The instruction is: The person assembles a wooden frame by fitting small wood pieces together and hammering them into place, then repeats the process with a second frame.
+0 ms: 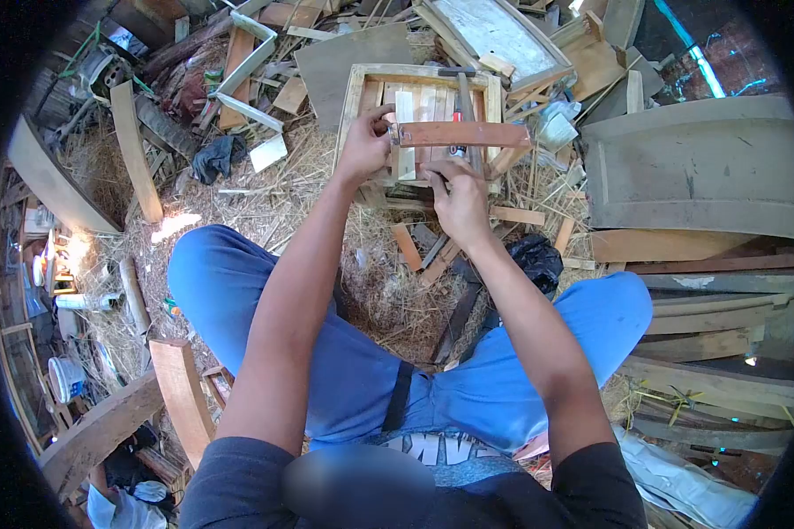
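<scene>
A reddish wooden strip (468, 134) lies crosswise over a shallow wooden frame box (356, 97). My left hand (366, 148) is closed at the strip's left end, its fingers bent around that end. Under the strip, a pale wooden slat (405, 110) runs lengthwise over the box's boards. My right hand (460, 198) is below the strip with its fingers pinched near the slat's lower end; what they hold, if anything, is too small to make out. A hammer (465, 93) rests on the box's right side, its handle partly hidden beneath the strip.
Straw and wood scraps cover the ground around my crossed legs. A large grey panel (697, 167) and stacked boards (715, 317) lie at the right. A pale framed panel (494, 40) leans behind the box. Upright planks (181, 397) stand at my left.
</scene>
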`<action>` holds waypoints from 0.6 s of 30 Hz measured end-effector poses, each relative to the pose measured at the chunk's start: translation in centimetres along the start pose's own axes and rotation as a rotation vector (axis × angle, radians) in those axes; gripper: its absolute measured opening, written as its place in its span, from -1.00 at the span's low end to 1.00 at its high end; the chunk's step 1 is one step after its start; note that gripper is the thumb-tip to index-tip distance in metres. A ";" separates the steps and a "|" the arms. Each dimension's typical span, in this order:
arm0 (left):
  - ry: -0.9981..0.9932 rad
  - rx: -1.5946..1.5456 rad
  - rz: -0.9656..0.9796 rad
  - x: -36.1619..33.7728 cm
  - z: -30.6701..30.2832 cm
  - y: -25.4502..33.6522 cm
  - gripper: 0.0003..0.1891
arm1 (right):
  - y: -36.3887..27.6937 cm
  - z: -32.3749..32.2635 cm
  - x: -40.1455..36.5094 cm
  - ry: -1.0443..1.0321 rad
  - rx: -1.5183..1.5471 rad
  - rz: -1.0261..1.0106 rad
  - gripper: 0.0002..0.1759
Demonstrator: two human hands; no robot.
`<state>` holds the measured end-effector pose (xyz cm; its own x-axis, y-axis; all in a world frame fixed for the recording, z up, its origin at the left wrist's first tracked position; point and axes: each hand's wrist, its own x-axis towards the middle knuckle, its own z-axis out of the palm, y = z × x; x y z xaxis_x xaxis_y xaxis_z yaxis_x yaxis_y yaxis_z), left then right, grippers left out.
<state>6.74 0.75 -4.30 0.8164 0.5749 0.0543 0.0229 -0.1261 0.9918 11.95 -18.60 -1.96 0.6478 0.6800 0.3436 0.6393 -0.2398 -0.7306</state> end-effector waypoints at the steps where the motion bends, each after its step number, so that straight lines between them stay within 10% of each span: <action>1: -0.009 0.009 0.014 0.0 -0.1 -0.1 -0.50 | 0.1 0.1 0.0 0.012 -0.024 -0.005 -0.84; 18: 0.009 -0.030 -0.011 0.5 -0.1 -1.3 -0.51 | -0.1 1.3 0.5 0.016 -0.002 -0.080 -0.88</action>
<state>7.05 1.29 -5.54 0.8108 0.5836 0.0441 0.0144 -0.0952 0.9954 11.69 -17.35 -2.45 0.6011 0.6857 0.4105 0.6902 -0.1864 -0.6992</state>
